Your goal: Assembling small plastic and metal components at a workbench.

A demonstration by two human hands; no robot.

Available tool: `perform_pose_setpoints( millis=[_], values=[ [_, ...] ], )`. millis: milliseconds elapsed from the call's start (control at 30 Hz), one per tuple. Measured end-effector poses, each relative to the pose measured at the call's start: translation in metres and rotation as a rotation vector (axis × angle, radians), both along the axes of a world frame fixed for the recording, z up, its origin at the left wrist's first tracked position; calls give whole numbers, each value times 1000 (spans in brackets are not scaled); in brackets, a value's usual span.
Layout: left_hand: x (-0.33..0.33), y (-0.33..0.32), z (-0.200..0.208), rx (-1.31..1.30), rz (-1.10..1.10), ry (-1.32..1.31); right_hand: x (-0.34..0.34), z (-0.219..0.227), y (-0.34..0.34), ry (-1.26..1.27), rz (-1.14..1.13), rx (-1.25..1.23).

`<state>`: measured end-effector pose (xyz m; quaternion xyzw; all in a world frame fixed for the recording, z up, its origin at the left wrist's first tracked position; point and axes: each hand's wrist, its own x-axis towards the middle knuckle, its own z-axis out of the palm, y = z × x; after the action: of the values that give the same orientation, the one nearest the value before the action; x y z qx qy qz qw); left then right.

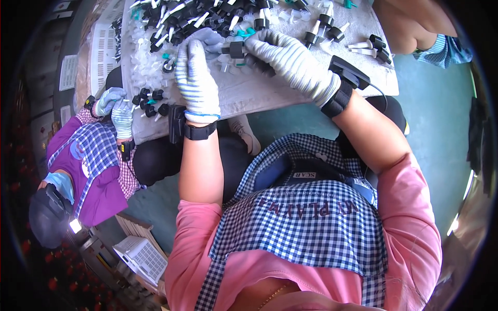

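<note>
Over the table edge, my right hand [288,59], in a striped knit glove, is closed, thumb and fingers pinching a black ribbed cap [236,50]. My left hand [199,78], gloved alike, is just left of that cap. Its fingers reach toward the cap and curve apart from the thumb; nothing shows in them, though the palm side is partly hidden. Behind both hands lies a pile of black caps with white nozzles [202,18]. Small translucent plastic pieces [148,65] and a few teal ones [246,32] are scattered around my left hand.
Several nozzle caps [376,49] lie apart on the right of the pale table [233,103]. At left, a co-worker in purple [104,194] holds a small white part near more black caps [149,101]. Another person's bare limb [415,26] is at upper right. White crates [148,256] stand lower left.
</note>
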<state>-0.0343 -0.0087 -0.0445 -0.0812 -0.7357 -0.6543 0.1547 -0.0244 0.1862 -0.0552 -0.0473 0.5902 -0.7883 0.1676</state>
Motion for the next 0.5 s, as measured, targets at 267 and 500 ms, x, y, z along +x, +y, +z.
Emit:
perform_pose_setpoints(
  millis=[267,500],
  values=[
    [26,12,24,-375,40,-103,-7,12,22,12,-6,-100],
    [23,7,16,-801,-148,-142,-14,14,31,83,50,-122]
  ],
)
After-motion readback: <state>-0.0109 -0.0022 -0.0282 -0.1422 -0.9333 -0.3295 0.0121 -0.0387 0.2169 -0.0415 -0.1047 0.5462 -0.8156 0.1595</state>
